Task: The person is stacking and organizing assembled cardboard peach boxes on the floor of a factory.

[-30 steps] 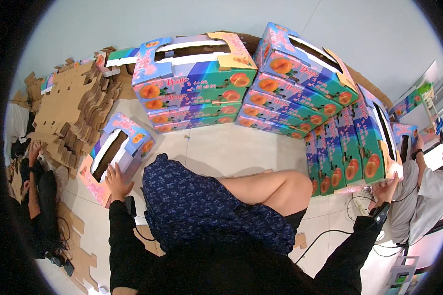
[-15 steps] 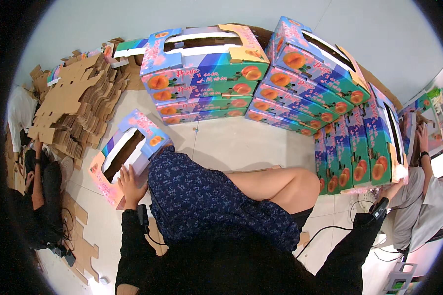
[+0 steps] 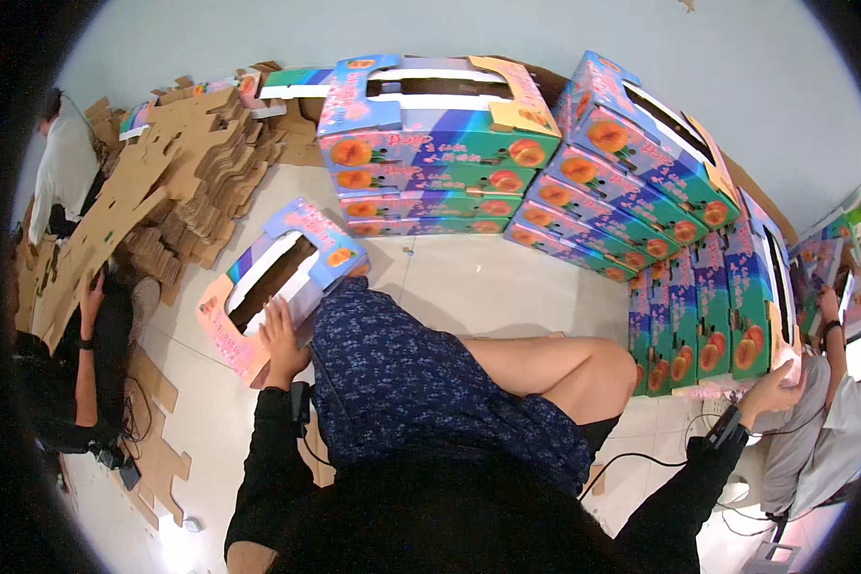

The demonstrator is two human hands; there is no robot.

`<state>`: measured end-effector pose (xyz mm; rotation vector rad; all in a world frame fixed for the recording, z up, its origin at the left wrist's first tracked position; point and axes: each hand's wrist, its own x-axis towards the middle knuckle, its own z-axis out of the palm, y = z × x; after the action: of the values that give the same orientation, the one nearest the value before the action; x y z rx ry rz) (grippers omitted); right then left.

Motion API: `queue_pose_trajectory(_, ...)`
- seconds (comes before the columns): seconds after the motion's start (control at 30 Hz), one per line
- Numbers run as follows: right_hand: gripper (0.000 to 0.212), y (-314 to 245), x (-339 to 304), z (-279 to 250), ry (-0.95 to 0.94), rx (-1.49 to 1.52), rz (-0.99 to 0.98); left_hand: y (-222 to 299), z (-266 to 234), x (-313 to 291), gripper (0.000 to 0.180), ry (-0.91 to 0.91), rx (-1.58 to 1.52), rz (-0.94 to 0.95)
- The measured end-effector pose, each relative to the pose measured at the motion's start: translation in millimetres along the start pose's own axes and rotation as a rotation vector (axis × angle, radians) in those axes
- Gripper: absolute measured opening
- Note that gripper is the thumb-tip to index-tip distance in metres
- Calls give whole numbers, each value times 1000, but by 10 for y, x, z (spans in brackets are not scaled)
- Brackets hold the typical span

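A fruit-print carton point(image 3: 301, 297), blue, pink and peach with a long slot in its top, stands on the floor to my left. My left hand point(image 3: 282, 342) lies on its near side by the slot, fingers stretched out and spread. At the far right my right hand point(image 3: 775, 390) is at the near end of a row of matching cartons point(image 3: 703, 316), against the outermost one's pale corner. Its fingers look apart and not wrapped round anything, though the tips are partly hard to see.
Stacked cartons point(image 3: 440, 148) stand ahead, with another stack point(image 3: 631, 172) to their right. Flat brown cardboard blanks point(image 3: 196, 172) are piled at the left, where a co-worker's hand point(image 3: 93, 297) holds a sheet. Another person point(image 3: 823, 411) sits at the far right. A black cable point(image 3: 631, 457) crosses the floor.
The whole view has shifted slightly. My right hand shows more fully at the carton's corner, while my left stays on its carton. The left co-worker has pulled a cardboard sheet nearer.
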<state>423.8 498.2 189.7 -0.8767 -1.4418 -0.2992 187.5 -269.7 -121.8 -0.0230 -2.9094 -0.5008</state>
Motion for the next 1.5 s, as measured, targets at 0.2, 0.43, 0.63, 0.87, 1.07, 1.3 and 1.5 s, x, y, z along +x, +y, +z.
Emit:
queue_pose_trajectory(0.2,38,-1281,-145,-347,96,114,-618,10,-77,179,112,-74,-13,-15)
queue_pose_trajectory(0.43,39,-1825,-506,-633,-135,428,-820,-210,-73,361,109,261,-690,-99)
queue_pose_trajectory(0.63,37,-1748,-634,-680,-403,457,-848,51,-296,491,82,497,-583,-142)
queue_pose_trajectory(0.87,36,-1988,-709,-495,-591,516,-871,-101,-216,410,65,84,337,-268)
queue_pose_trajectory(1.07,37,-2495,-691,-86,-667,523,-887,-6,-294,386,58,112,252,-244)
queue_pose_trajectory(1.3,82,-3176,-481,1222,-697,477,-919,78,-159,478,58,144,246,-231)
queue_pose_trajectory(1.5,104,-3834,-505,2195,-1077,505,-729,-27,-144,423,58,160,211,-248)
